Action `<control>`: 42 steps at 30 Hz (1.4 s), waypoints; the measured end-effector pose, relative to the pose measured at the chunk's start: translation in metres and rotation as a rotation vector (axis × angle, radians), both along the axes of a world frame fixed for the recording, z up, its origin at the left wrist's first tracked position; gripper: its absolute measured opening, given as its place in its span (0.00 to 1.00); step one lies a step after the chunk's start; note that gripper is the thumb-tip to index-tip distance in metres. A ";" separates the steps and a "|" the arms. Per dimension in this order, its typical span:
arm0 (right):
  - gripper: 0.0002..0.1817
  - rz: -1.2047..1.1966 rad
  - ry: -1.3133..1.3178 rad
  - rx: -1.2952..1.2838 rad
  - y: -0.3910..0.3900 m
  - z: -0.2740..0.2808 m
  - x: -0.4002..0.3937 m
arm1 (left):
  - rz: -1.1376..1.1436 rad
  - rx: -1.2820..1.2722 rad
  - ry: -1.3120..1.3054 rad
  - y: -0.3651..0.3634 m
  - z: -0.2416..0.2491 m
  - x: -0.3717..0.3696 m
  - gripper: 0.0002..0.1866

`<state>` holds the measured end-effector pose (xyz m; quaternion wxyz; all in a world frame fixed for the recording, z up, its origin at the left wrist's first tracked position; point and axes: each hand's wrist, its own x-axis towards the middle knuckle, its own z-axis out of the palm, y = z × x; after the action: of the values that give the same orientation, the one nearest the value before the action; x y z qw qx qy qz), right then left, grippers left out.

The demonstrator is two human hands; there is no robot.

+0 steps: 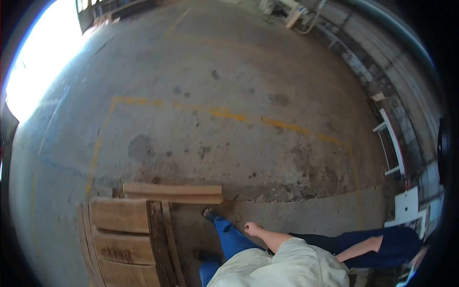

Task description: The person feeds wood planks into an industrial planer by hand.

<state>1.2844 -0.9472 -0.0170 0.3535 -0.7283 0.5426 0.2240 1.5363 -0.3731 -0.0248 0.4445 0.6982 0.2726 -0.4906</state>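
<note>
My right hand [253, 229] hangs in front of my body at the end of my bare forearm, past the cream sleeve. Its fingers are curled in, and nothing shows in them. It touches nothing and is above the concrete floor beside my blue trouser leg [232, 237]. My left hand is out of view. To my left lies a stack of brown wooden boards [122, 215]. Beyond it a long wooden plank [174, 190] lies across the floor, near my sandalled foot [209, 215].
Close on my right is another person in a dark blue shirt [382, 246], one forearm visible. Worn yellow lines [287, 125] mark the stained floor. White metal frames [394, 141] stand along the right wall, a machine [294, 14] at the back. Bright light enters at upper left.
</note>
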 end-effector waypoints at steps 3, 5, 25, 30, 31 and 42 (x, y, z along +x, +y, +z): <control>0.11 0.186 -0.135 -0.071 -0.044 -0.056 0.047 | 0.075 0.006 -0.133 -0.066 0.027 0.005 0.22; 0.13 0.240 -0.063 0.063 -0.079 -0.061 0.114 | 0.270 -0.016 -0.052 -0.089 0.016 -0.009 0.28; 0.66 0.590 0.109 0.046 -0.204 -0.526 0.410 | 0.361 0.168 0.323 -0.294 -0.065 -0.054 0.23; 0.66 0.616 0.158 0.095 -0.221 -0.531 0.411 | 0.425 0.144 0.369 -0.293 -0.088 -0.073 0.23; 0.66 0.635 0.178 0.088 -0.221 -0.528 0.415 | 0.438 0.135 0.372 -0.296 -0.092 -0.071 0.23; 0.51 0.631 0.139 0.099 -0.209 -0.506 0.416 | 0.302 0.107 0.329 -0.318 -0.110 -0.030 0.25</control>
<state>1.7004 -1.1562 -0.5232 0.2639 -0.8253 0.3016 0.3978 1.5058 -0.6910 -0.1350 0.4250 0.5826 0.4683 -0.5105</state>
